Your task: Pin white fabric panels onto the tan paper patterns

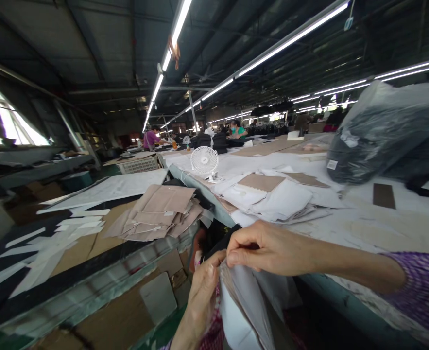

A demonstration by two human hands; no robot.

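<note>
My left hand (pixel 204 291) and my right hand (pixel 268 249) meet low in the middle of the view. Both pinch the top edge of a bundle of thin white and brown cut fabric pieces (pixel 247 306), which hangs down between them. The right hand's fingers are pressed together on the upper corner of the bundle. The left thumb and fingers clamp the bundle's left edge. My right forearm in a purple patterned sleeve (pixel 423 287) lies across the edge of the cutting table (pixel 382 228).
A stack of brown cut pieces (pixel 159 214) lies left of my hands, white pieces (pixel 276 197) beyond them. A small white fan (pixel 204 162) stands behind. A large plastic-wrapped dark bundle (pixel 385 131) fills the right. Several people work at far tables. Cardboard lies on the floor below.
</note>
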